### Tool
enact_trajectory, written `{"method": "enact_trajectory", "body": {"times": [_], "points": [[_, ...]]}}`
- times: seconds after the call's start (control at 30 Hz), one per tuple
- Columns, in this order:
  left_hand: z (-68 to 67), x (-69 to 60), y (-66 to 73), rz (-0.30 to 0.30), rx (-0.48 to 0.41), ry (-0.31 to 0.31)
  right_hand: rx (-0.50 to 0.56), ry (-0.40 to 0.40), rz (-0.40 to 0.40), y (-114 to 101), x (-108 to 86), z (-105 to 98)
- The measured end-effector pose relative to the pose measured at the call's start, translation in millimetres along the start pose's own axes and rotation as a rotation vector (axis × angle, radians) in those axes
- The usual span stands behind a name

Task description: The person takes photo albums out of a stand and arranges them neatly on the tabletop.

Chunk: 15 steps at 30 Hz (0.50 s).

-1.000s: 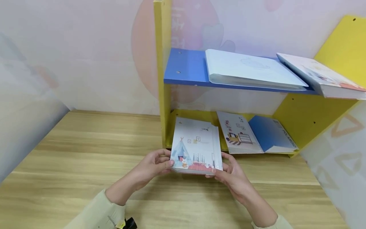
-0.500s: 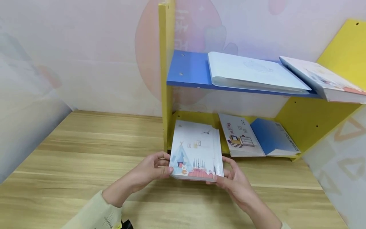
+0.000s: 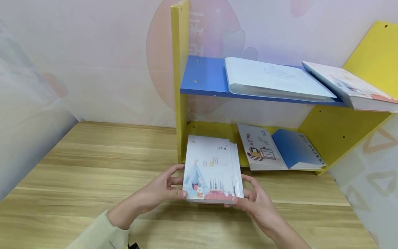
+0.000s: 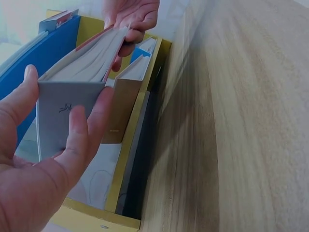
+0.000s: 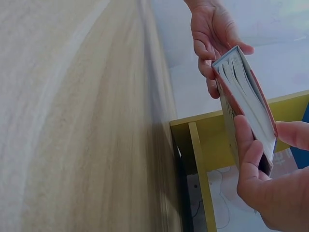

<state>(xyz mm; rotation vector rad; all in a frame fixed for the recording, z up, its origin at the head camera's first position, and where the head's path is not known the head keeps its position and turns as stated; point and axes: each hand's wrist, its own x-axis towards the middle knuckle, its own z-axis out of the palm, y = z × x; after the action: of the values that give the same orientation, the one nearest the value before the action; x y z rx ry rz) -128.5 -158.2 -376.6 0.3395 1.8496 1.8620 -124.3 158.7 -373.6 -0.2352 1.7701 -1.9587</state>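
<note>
Pale printed wall (image 3: 109,69) and wood-grained counter (image 3: 102,162), with a yellow shelf unit (image 3: 181,79). The white illustrated book (image 3: 214,169) is held off the counter, overlapping the front edge of the lower shelf (image 3: 214,128) in the head view; whether its far end touches the shelf is hidden. The left hand (image 3: 161,190) grips its spine side, the right hand (image 3: 256,204) its near right corner. The step appears to be two-handed handling at the shelf front; the next move likely calls for matched grips, a level cover and clearance from the side panel (image 3: 178,138).
</note>
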Motion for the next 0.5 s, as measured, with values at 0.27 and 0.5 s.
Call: {"method": "enact_trajectory", "body": {"times": [0.27,0.5], "points": [[2.8,-8.1,0.7,-0.015,-0.009,-0.047,0.005,-0.042,0.015,4,-4.2,1],[6.2,-13.5,0.6,-0.021,0.009,-0.053,0.016,-0.082,0.001,7,-7.4,1]]}}
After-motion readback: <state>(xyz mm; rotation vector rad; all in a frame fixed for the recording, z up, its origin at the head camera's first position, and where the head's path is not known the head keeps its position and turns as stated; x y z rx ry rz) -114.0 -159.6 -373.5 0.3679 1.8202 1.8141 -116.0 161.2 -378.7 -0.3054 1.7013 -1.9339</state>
